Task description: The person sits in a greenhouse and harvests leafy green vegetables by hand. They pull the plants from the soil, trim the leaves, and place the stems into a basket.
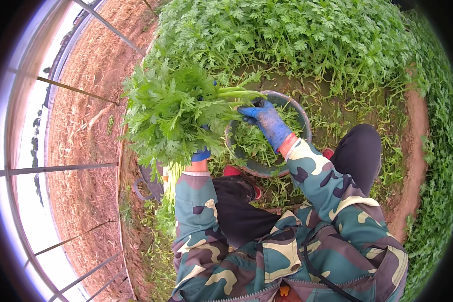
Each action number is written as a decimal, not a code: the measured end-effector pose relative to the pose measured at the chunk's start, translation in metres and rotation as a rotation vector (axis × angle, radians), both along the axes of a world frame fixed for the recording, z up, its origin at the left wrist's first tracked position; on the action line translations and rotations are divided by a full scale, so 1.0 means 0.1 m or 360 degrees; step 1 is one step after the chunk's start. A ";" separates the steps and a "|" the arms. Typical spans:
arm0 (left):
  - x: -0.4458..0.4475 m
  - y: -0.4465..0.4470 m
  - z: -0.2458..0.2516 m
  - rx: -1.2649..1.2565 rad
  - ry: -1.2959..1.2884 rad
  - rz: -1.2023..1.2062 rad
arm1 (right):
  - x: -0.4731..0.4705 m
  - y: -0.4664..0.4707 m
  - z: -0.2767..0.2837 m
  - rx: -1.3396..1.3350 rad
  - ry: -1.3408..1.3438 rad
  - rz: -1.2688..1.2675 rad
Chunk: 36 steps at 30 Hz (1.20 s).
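A large bunch of leafy chrysanthemum greens (pixel 170 113) is in my left hand (pixel 201 154), its leaves to the left and pale stems to the right. Leaves hide most of that blue-gloved hand; only the wrist end and bits of finger show. My right hand (pixel 266 120), in a soiled blue glove, has its fingers curled at the lower stems, right of the leaves. Below it stands a round plastic tub (pixel 305 122) with loose green trimmings (pixel 255 139) inside. More pale-stemmed greens (pixel 172 185) lie beside my left forearm.
Dense growing greens (pixel 298 34) fill the far side and the right edge. A bare soil ridge (pixel 416 151) runs along the right. Scattered cuttings cover the ground around the tub. A dark container with a handle (pixel 141 190) is at left, near the greenhouse frame (pixel 64 169) and straw-covered soil (pixel 83 132).
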<state>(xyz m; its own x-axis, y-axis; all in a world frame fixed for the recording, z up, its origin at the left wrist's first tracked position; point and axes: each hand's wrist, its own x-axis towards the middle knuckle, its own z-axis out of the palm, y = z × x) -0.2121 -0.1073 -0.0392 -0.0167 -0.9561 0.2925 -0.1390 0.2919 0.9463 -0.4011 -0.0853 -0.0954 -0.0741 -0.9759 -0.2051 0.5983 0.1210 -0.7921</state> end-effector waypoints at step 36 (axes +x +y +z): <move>-0.14 -0.02 0.44 0.0111 0.0623 -0.0617 | -0.38 -0.18 0.47 -0.0837 0.0808 0.0238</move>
